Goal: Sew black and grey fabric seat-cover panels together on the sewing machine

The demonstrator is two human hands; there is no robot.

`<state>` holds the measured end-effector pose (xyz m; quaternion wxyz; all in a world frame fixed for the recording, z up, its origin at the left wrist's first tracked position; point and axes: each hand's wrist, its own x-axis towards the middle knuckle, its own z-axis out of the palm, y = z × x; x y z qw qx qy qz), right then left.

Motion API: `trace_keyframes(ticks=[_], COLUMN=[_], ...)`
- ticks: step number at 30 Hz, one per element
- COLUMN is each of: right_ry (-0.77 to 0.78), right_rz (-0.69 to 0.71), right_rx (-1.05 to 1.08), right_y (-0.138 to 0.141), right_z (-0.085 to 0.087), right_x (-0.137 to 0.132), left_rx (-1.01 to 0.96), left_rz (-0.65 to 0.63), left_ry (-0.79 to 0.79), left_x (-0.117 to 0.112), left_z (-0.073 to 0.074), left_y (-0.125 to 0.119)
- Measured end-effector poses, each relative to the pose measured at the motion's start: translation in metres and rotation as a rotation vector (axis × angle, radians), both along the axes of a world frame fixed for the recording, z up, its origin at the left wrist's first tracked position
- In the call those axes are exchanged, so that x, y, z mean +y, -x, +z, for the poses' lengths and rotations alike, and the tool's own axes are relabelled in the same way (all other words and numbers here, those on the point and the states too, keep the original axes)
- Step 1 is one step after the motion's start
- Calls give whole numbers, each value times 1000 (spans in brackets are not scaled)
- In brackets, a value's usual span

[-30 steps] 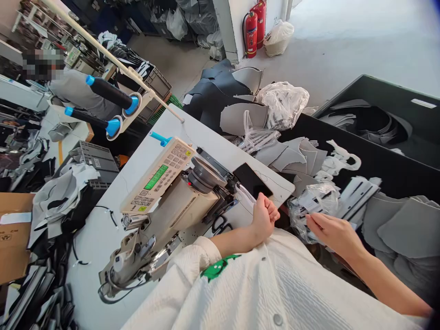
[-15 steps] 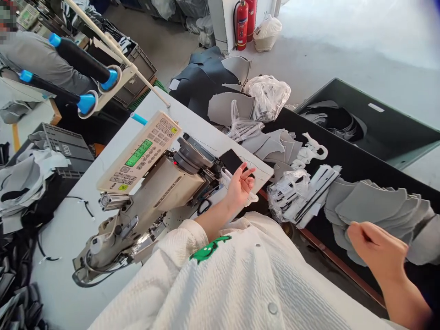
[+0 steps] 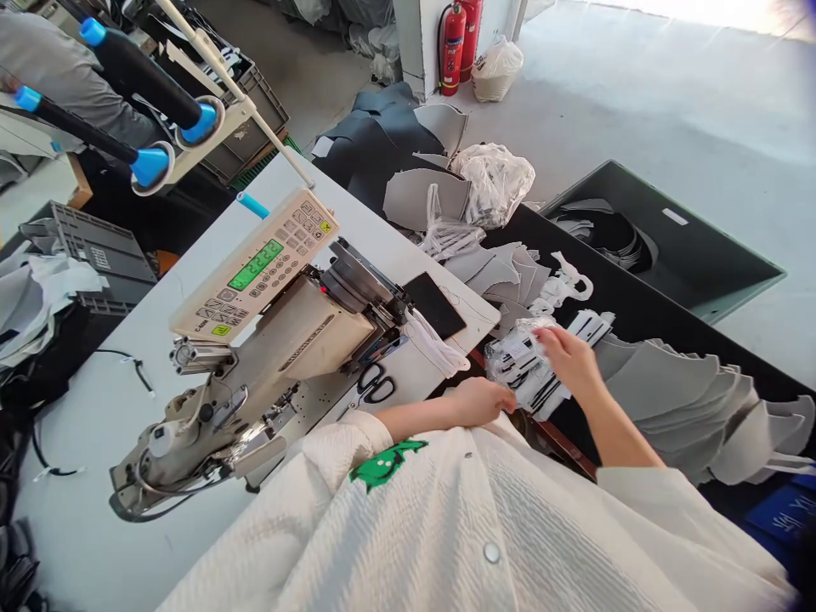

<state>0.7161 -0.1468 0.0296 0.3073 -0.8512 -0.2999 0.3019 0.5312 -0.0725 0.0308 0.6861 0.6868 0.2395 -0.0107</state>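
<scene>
A clear plastic bag of black-and-white strips (image 3: 519,367) is seen between the person's two hands, on the black surface just beyond the sewing table's corner. Its upper right part is overlapped by the fingertips of the right hand (image 3: 572,364), which are drawn together; whether the plastic is pinched or merely covered cannot be told. By the bag's lower left side, the left hand (image 3: 481,399) is held with its fingers curled, and whether anything is gripped inside them cannot be made out.

Beyond the right hand, more strips (image 3: 594,325) are partly hidden, and grey cut panels (image 3: 669,387) are fanned out to its right. A white twisted bundle (image 3: 561,286) is placed above the bag.

On the white sewing table (image 3: 95,510), white strips (image 3: 434,344) are laid beside a dark smartphone (image 3: 437,304), with black-handled scissors (image 3: 376,384) near the industrial sewing machine (image 3: 312,340). Above it, a control panel (image 3: 255,268) is lit green.
</scene>
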Motion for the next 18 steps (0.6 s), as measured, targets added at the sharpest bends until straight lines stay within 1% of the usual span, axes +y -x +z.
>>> trace_keyframes(ticks=[2,3,4,5,7,8,9,10,12,14,18], right_ry=[-32,-38,-35,-34,-31,-31,-32,-36,-46,-49,-11], right_rz=[144,269,353,402,457,467,472,471,459,463,578], right_rx=[111,216,310,358,409,409,403,388,335,277,221], right_y=[24,38,51,64,81,85,87,86,82,79,83], right_z=[-2,-3,-4,-5,-7,-8,-8,-9,-9,-7,-2], right_x=[48,71,90,107,130,137,142,146,155,166,188], left_rx=[13,11,2,-18,-76,-94,-98,-91,-55,-38,-24], left_rz=[-104,-177,-268,-370,-575,-653,-690,-706,-689,-629,-494], left_ry=[-56,-103,-167,-242,-377,-409,-401,-369,-291,-230,-114], left_x=[-12,-17,-21,-24,-28,-28,-27,-26,-23,-20,-13], left_z=[-1,-1,-1,-1,0,0,1,2,3,5,11], left_y=[-11,-16,-21,-25,-28,-28,-27,-26,-25,-26,-27])
